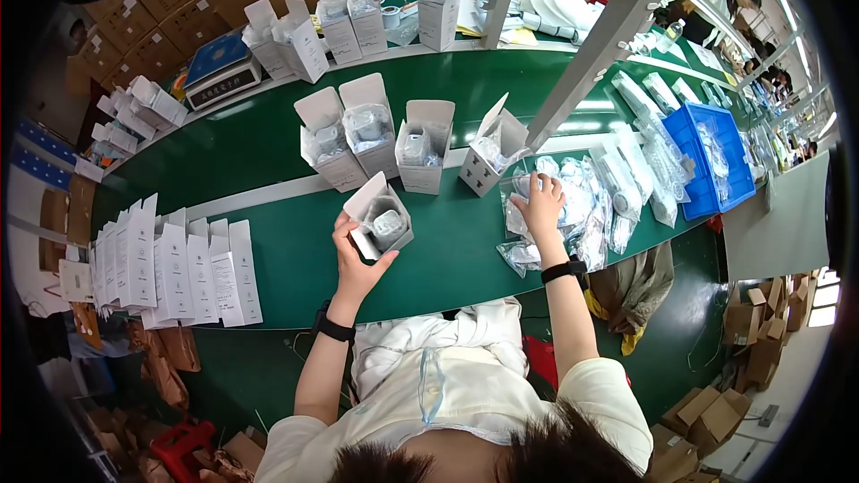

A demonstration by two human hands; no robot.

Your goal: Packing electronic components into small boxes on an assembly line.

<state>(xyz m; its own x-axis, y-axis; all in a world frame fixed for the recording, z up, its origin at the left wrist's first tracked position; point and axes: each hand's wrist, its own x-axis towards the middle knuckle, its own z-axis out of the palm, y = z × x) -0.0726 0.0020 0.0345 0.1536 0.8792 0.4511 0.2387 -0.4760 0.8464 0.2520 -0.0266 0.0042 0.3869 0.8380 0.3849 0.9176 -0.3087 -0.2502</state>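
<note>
A white open-topped carton (401,231) is gripped in my left hand (356,259), its flap up and slightly tilted. Inside it sits a white rounded item (387,225) in clear plastic. My right hand (542,210) rests over a pile of small clear bags with pale parts (580,215), thumb and fingers apart; whether it touches a bag I cannot tell. Beyond my left hand stand several more open white cartons (418,148) with bagged contents. One carton with dark marks (488,156) is close to the bag pile.
Folded flat cartons (170,268) stand in a row at the left of the green table (295,291). A blue bin (716,161) and long bubble-wrapped packs (626,170) lie right. A grey metal post (591,58) rises behind. Filled cartons (340,22) and a scale (219,67) line the far ledge.
</note>
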